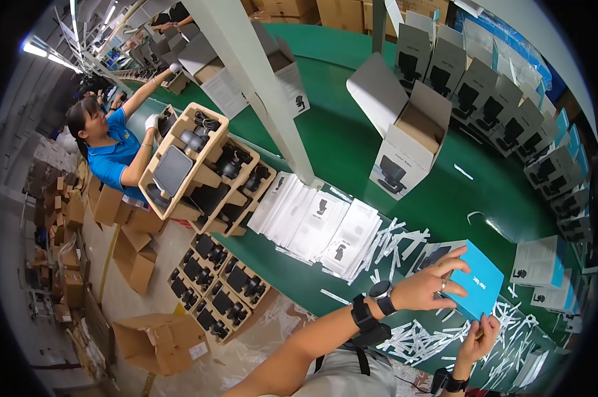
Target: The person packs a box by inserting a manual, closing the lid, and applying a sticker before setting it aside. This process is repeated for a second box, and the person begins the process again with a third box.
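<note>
A retail box (487, 281) with a bright blue face is tilted between my hands above the green table, its grey-white printed side turned to the left. My left hand (431, 284) grips it from the left, fingers bent over the blue face; a ring and a dark watch show on this arm. At the lower corner, my right hand (478, 339) pinches the box's edge between thumb and fingers. White paper strips (424, 344) lie scattered on the table under and around both hands. Left of them are stacks of printed white leaflets (318, 221).
An open white carton (404, 155) stands on the green table (325, 139). Several printed boxes (490, 109) line the far right edge. A metal post (252, 79) rises beyond the leaflets. Pulp trays (203, 175) of black parts are stacked at left, near a co-worker in blue (117, 149).
</note>
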{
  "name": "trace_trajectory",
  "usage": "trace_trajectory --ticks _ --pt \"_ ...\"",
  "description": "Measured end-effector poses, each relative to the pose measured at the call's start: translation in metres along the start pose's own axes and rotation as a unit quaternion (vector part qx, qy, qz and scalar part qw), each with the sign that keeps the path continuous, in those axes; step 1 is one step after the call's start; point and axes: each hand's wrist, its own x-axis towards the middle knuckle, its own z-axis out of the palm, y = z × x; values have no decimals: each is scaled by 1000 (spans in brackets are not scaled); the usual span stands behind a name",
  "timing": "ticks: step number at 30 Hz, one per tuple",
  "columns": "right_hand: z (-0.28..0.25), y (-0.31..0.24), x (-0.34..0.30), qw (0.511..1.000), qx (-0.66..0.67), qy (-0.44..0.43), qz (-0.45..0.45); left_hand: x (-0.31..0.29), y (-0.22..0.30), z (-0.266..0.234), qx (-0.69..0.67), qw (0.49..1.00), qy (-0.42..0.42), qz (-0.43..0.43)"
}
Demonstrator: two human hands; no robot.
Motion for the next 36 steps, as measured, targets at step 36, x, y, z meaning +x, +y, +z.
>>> trace_trajectory --ticks 36 --pt "7 40 68 980 -70 -173 -70 38 11 27 340 925 -172 5"
